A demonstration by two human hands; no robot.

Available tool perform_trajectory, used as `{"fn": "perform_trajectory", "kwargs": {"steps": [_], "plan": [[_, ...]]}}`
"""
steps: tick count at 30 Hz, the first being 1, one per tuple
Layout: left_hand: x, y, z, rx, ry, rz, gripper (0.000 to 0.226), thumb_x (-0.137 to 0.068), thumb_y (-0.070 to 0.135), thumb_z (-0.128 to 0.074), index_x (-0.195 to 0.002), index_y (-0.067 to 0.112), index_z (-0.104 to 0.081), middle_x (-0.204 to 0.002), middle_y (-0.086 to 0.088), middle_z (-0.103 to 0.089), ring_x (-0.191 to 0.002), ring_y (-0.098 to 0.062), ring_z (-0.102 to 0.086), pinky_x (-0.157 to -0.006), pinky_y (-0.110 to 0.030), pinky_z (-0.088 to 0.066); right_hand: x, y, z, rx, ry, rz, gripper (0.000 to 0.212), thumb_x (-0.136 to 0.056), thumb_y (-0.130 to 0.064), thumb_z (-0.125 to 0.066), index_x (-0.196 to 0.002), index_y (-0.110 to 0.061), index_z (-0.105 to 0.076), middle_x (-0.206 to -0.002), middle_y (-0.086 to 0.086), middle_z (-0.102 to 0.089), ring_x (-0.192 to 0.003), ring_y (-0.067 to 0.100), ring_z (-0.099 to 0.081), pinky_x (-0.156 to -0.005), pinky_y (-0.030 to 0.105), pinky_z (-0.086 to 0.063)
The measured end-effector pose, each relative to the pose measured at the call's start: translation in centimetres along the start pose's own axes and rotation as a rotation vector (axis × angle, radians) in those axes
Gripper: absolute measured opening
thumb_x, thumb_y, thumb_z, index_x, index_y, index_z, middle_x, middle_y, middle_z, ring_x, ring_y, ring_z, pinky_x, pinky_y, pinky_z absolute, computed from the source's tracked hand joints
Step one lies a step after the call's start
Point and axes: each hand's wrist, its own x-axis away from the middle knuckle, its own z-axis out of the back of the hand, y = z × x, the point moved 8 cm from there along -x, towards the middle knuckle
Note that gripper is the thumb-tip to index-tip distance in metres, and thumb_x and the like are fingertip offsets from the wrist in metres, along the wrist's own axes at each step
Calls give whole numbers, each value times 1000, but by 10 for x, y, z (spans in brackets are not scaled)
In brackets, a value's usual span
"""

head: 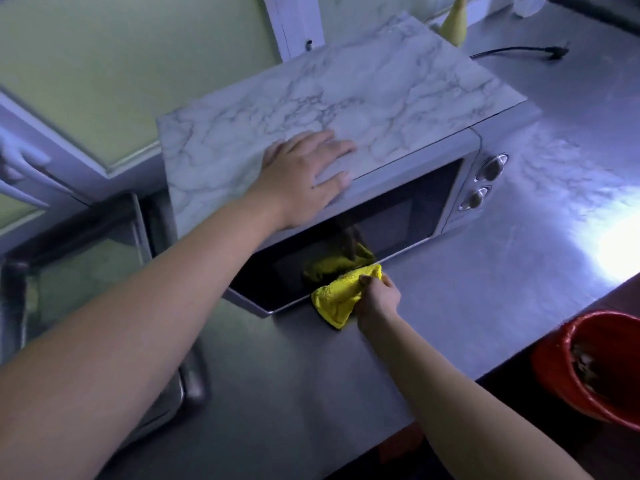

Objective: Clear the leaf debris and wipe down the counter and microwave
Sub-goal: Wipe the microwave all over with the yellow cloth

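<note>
While the left hand (304,174) lies flat on the marble-topped silver microwave (346,109), the right hand (375,299) clutches a yellow cloth (337,299) against its dark door, above the grey steel counter (485,271); a red bucket (588,368) stands nearby.

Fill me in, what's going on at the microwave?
A person is wiping down the microwave. The right hand grips a yellow cloth against the bottom edge of the dark glass door, right where it meets the steel counter. The left hand rests flat on the marble-patterned top. A red bucket with some debris inside sits past the counter's near edge, on the right.
</note>
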Motion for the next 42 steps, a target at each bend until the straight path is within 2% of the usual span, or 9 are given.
{"fn": "perform_trajectory", "kwargs": {"steps": [5, 9, 13, 17, 24, 30, 35, 39, 42], "plan": [[49, -60, 18, -43, 56, 95, 54, -93, 57, -34, -145, 45, -42, -159, 6, -33, -147, -17, -24, -120, -45, -11, 43, 79, -51, 116, -96, -119, 16, -91, -2, -52, -89, -13, -64, -71, 7, -54, -61, 22, -52, -47, 22, -43], [52, -62, 18, -34, 122, 115, 50, -96, 52, -36, -144, 41, -45, -158, 5, -36, -146, -15, -26, -119, -41, -12, 74, 128, -86, 144, -182, -296, 8, -89, -3, -56, -87, -8, -61, -85, 16, -60, -78, 32, -61, -79, 48, -57], [53, -64, 17, -8, 140, 117, 48, -98, 51, -38, -145, 42, -45, -158, 7, -35, -145, -13, -26, -119, -40, -10, 90, 127, -88, 230, -363, -354, 21, -91, 1, -60, -112, 3, -60, -104, 23, -60, -81, 35, -63, -74, 46, -56], [51, -66, 19, 6, 160, 126, 47, -97, 51, -41, -144, 42, -45, -157, 9, -36, -144, -12, -26, -118, -39, -10, 94, 73, -48, 316, -512, -245, 23, -87, 7, -57, -90, -11, -70, -74, 12, -67, -60, 22, -66, -54, 28, -55], [50, -62, 23, 11, 157, 168, 44, -96, 44, -50, -139, 39, -52, -153, 7, -40, -142, -15, -31, -117, -37, -14, 63, -87, 84, 264, -232, 162, 41, -83, 5, -65, -116, -20, -66, -91, 9, -69, -71, 24, -66, -62, 32, -54], [71, 51, 19, 418, 586, 67, 22, -87, 15, -61, -106, 15, -73, -111, 4, -70, -108, -11, -61, -98, -21, -42, 47, -191, 133, 243, -299, 327, 52, -83, -6, -75, -128, -25, -55, -105, 12, -61, -76, 24, -68, -56, 37, -55], [31, 193, -120, 755, -22, 122, 75, -74, 49, -75, -142, 35, -47, -140, 17, -49, -130, 1, -44, -110, -21, -36, 47, -245, 135, 280, -518, 353, 66, -56, -27, -90, -115, -22, -61, -85, 2, -72, -71, 19, -71, -61, 42, -53], [-6, 214, -157, 945, 91, 347, 54, -75, 50, -73, -126, 44, -58, -120, 18, -67, -111, 0, -62, -95, -29, -52, 39, -279, 150, 299, -822, 313, 57, -64, -19, -91, -116, -20, -69, -100, 13, -72, -85, 28, -71, -63, 41, -56], [-20, 224, -167, 1138, 103, 424, 25, -83, 50, -67, -104, 37, -73, -90, 15, -73, -82, 0, -66, -74, -21, -51, 20, -307, 175, 354, -830, 347, 50, -67, -5, -81, -116, -13, -71, -105, 16, -74, -93, 29, -71, -70, 39, -59]]}}
